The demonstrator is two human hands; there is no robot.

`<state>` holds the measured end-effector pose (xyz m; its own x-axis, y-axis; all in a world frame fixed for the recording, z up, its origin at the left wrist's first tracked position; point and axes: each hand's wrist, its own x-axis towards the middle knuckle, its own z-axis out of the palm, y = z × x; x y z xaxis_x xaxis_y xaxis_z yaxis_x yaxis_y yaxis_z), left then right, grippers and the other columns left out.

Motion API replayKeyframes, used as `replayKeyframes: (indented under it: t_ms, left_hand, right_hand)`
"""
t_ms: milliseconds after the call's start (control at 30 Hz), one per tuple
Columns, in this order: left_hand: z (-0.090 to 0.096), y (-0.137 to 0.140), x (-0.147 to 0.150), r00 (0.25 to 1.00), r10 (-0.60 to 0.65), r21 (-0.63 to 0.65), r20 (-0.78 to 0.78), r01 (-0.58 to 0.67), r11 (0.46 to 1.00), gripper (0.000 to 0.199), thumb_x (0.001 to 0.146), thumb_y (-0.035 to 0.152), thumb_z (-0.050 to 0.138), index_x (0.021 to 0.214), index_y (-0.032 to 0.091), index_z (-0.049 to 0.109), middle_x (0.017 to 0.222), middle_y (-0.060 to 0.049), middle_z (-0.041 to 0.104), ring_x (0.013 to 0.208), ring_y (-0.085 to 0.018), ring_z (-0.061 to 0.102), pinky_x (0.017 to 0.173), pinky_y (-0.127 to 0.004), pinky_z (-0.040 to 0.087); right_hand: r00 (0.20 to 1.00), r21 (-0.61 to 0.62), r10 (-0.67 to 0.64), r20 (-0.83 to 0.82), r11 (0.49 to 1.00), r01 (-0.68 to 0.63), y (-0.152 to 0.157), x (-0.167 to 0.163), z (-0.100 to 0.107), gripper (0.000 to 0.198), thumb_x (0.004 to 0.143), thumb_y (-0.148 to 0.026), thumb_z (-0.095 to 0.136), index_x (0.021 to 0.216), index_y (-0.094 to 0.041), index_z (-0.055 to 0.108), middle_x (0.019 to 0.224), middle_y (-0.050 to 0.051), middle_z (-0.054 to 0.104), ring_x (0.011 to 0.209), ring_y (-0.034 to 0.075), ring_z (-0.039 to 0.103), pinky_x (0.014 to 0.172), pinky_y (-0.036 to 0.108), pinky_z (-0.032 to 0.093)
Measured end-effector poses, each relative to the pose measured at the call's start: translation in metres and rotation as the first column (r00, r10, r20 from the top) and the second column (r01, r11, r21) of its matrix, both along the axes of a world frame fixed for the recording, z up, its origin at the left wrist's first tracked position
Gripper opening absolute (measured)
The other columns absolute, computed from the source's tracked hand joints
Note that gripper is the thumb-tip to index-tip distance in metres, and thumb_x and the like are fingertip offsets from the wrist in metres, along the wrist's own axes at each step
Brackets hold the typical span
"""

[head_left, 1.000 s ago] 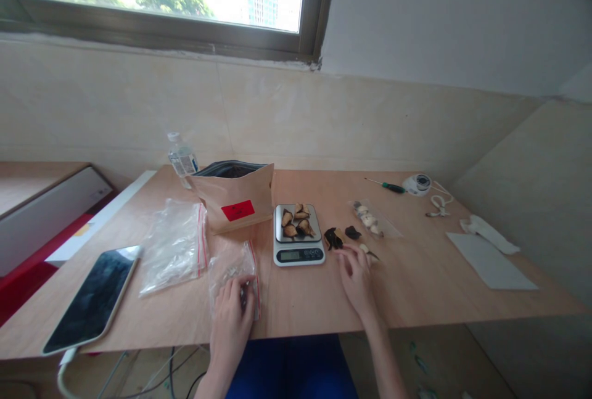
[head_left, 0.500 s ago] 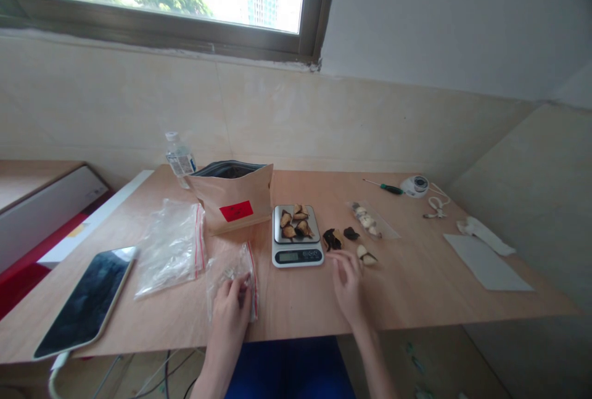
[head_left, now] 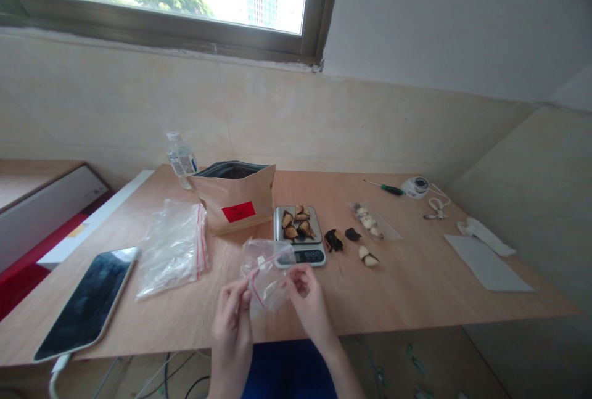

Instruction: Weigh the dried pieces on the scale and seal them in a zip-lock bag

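Note:
A clear zip bag with a red seal line hangs between my hands, above the table's front. My left hand pinches its left edge by the red line, while my right hand grips the right side. Just behind the bag, a small digital scale carries several dried brown pieces on its plate; the bag partly covers its display. Right of the scale lie dark dried pieces, a smaller black one and a pale piece with a dark edge.
A brown pouch with a red label stands unsealed behind. More clear bags, a phone and a bottle are left. Rightward are a filled clear bag, a screwdriver, a white camera and a grey sheet.
The clear bag has been lifted off the table and moved right by my left hand. My right hand has come left from beside the scale and taken hold of it.

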<state>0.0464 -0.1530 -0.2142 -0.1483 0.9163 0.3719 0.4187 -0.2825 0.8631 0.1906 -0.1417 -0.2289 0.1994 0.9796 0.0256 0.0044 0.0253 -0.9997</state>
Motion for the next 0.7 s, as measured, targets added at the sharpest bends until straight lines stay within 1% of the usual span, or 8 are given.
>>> replayKeyframes:
  t_ms: [133,233,300,367,433,500,633,700]
  left_hand:
    - [0.010,0.006,-0.004,0.986,0.164,-0.013,0.024,-0.164,0.986,0.033,0.092,0.040,0.041,0.109,0.022,0.063,0.106,-0.007,0.064,0.098,-0.020,0.059,0.085,-0.030,0.048]
    - [0.013,0.013,-0.003,0.984,0.175,-0.043,0.036,-0.174,0.984,0.037,0.092,0.043,0.040,0.111,0.021,0.062,0.107,-0.007,0.064,0.101,-0.021,0.058,0.088,-0.031,0.045]
    - [0.014,0.018,0.000,0.983,0.177,-0.053,0.055,-0.174,0.983,0.039,0.092,0.045,0.040,0.111,0.020,0.062,0.107,-0.008,0.064,0.099,-0.021,0.058,0.088,-0.032,0.045]
    - [0.013,0.022,0.002,0.982,0.175,-0.059,0.076,-0.171,0.984,0.040,0.092,0.047,0.040,0.110,0.020,0.063,0.107,-0.008,0.064,0.097,-0.020,0.059,0.087,-0.032,0.045]
    - [0.012,0.026,0.004,0.983,0.166,-0.060,0.080,-0.162,0.985,0.040,0.092,0.048,0.040,0.108,0.020,0.063,0.105,-0.008,0.064,0.094,-0.020,0.059,0.084,-0.031,0.046]
    - [0.011,0.029,0.007,0.983,0.167,-0.053,0.072,-0.163,0.985,0.040,0.091,0.050,0.041,0.102,0.019,0.064,0.097,-0.007,0.064,0.088,-0.020,0.059,0.079,-0.031,0.046]
    - [0.012,0.032,0.010,0.975,0.219,-0.032,0.025,-0.218,0.975,0.040,0.090,0.054,0.040,0.079,0.020,0.058,0.075,-0.002,0.054,0.066,-0.017,0.052,0.060,-0.029,0.044]
    - [0.014,0.033,0.012,0.971,0.237,0.001,-0.018,-0.237,0.972,0.038,0.091,0.053,0.040,0.075,0.021,0.054,0.075,-0.002,0.050,0.069,-0.018,0.051,0.062,-0.030,0.044]
  right_hand:
    - [0.996,0.069,0.068,0.053,0.995,-0.072,0.009,0.023,0.007,0.017,0.087,-0.038,0.055,0.087,-0.021,0.052,0.072,0.000,0.064,0.069,0.016,0.063,0.064,0.026,0.049]
    - [0.943,0.199,-0.084,0.322,0.980,0.019,0.028,0.039,0.014,0.024,0.089,-0.036,0.051,0.108,-0.021,0.054,0.098,0.007,0.065,0.091,0.019,0.062,0.078,0.033,0.050]
    - [0.829,0.279,-0.200,0.522,0.959,0.056,0.046,0.044,0.014,0.030,0.087,-0.034,0.053,0.114,-0.021,0.054,0.111,0.010,0.060,0.102,0.023,0.057,0.087,0.039,0.047]
    - [0.688,0.291,-0.239,0.685,0.956,0.043,0.062,0.044,0.012,0.032,0.085,-0.034,0.057,0.115,-0.022,0.057,0.116,0.012,0.057,0.109,0.027,0.052,0.092,0.045,0.043]
    - [0.571,0.268,-0.258,0.779,0.961,0.068,0.075,0.039,0.007,0.033,0.084,-0.036,0.059,0.112,-0.020,0.059,0.117,0.014,0.055,0.108,0.030,0.051,0.091,0.047,0.043]
    - [0.500,0.258,-0.280,0.820,0.959,0.115,0.083,0.033,0.001,0.032,0.084,-0.037,0.060,0.109,-0.019,0.061,0.115,0.015,0.055,0.105,0.031,0.051,0.088,0.047,0.043]
    - [0.484,0.278,-0.314,0.817,0.949,0.147,0.087,0.029,-0.006,0.021,0.086,-0.031,0.057,0.102,-0.019,0.064,0.110,0.013,0.055,0.097,0.029,0.052,0.085,0.045,0.043]
    - [0.512,0.306,-0.336,0.791,0.941,0.144,0.087,0.034,-0.007,0.017,0.086,-0.028,0.055,0.098,-0.021,0.065,0.107,0.012,0.055,0.095,0.027,0.052,0.085,0.044,0.043]
